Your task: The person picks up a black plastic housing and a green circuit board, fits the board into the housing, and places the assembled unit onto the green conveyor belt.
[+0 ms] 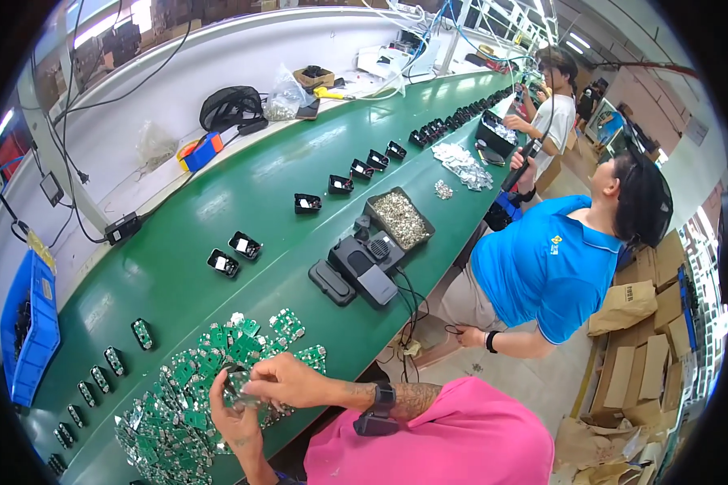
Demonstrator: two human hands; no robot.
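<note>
Over a heap of green circuit boards (182, 404), my left hand (239, 428) is closed on a small greenish circuit board (236, 386). My right hand (287, 381) pinches the same piece from the right side. Fingers cover much of it, so its details do not show. To the left of the heap stands a row of small black housings (115, 361) with green boards in them. Beyond the heap, two open black housings (245, 245) with white parts inside rest on the green table (283, 275).
A dark device (368, 263) with cables stands beside a black tray (400, 218) of small metal parts. Open housings line the far table, near a pile of silvery pieces (463, 166). A blue bin (36, 327) is at left. A person in blue (542, 259) stands at right.
</note>
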